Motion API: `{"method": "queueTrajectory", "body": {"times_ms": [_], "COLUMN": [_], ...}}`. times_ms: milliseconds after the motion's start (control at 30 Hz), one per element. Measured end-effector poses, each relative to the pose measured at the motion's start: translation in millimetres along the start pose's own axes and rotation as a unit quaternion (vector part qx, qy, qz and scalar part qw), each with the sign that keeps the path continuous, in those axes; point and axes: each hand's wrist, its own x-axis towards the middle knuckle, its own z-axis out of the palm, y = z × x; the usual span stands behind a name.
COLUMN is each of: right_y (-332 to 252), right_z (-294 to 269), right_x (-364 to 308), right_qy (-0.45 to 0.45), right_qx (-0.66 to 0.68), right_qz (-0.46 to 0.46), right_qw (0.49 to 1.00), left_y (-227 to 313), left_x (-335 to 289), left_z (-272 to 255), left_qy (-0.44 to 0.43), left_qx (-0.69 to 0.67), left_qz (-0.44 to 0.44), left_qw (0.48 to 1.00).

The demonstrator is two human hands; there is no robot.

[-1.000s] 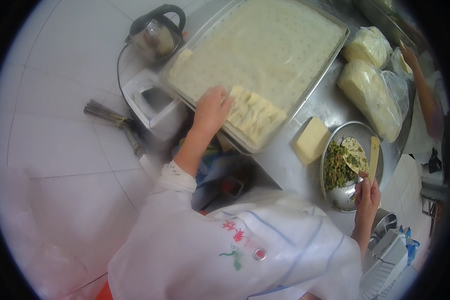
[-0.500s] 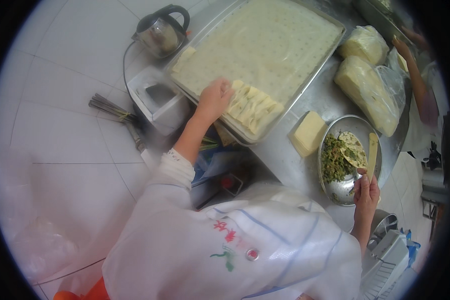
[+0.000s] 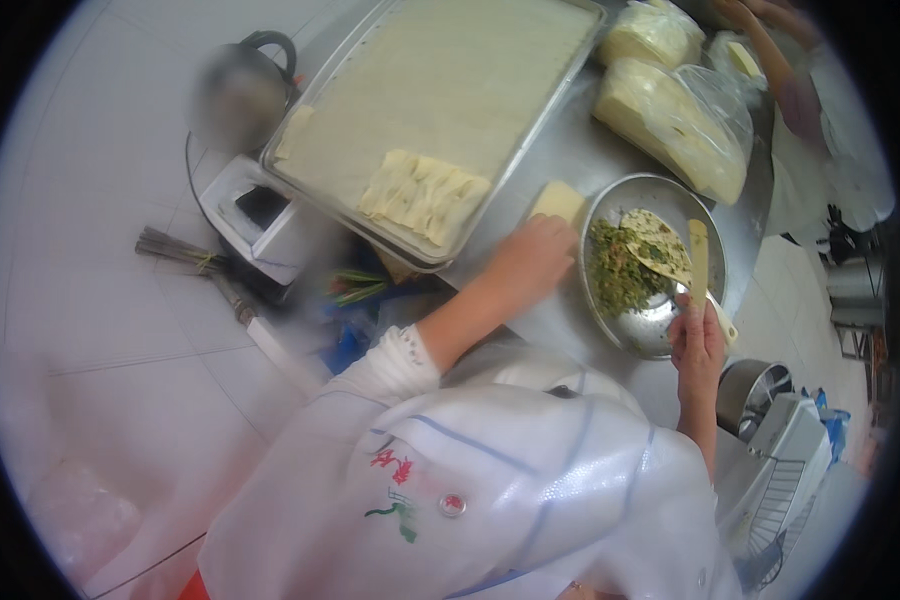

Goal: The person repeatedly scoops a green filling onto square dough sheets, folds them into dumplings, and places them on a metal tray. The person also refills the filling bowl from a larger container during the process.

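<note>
My left hand (image 3: 535,262) is at the near edge of a stack of square pale dough wrappers (image 3: 562,199), its fingers bent together; whether they pinch a wrapper is hidden. My right hand (image 3: 698,342) grips a flat wooden stick (image 3: 699,262), held upright over the right side of a round metal bowl (image 3: 642,351). Chopped green filling (image 3: 615,270) lies in the bowl. A cream spoon-like utensil (image 3: 658,243), speckled with filling, rests there too, its handle crossing the rim beside my right hand. Folded dumplings (image 3: 425,195) sit in close rows on a large lined metal tray (image 3: 450,80).
Clear bags of pale dough sheets (image 3: 670,120) lie on the metal table beyond the bowl. Another person's arm (image 3: 770,55) is at the far right. Left of the tray stand a kettle (image 3: 238,95) and a white appliance (image 3: 255,225). A metal pot (image 3: 750,395) is at lower right.
My left hand has left the dumplings on the tray and moved right to the wrapper stack. My right hand still holds the stick over the bowl. The whole view has shifted.
</note>
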Motion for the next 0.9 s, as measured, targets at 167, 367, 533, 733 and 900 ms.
{"method": "queueTrajectory", "body": {"times_ms": [167, 367, 533, 733, 900], "right_y": [5, 8, 14, 27, 35], "right_z": [-8, -13, -12, -3, -16], "right_x": [-8, -11, -6, -11, -28], "right_qy": [0.017, 0.024, -0.022, -0.054, -0.040], "right_qx": [-0.016, -0.023, -0.006, -0.248, -0.337], "right_qz": [-0.008, 0.003, -0.011, -0.142, -0.204], "right_qw": [1.000, 0.999, 1.000, 0.957, 0.918], "left_y": [-9, -15, -5, -12, -12], "left_x": [17, 34, 44, 30, 28], "left_z": [18, 3, 20, -1, 6], "left_qy": [-0.015, -0.094, -0.028, -0.063, -0.059], "left_qx": [0.017, -0.047, 0.100, 0.109, 0.126], "left_qz": [-0.008, -0.167, -0.107, -0.113, -0.119], "left_qw": [1.000, 0.980, 0.989, 0.986, 0.983]}}
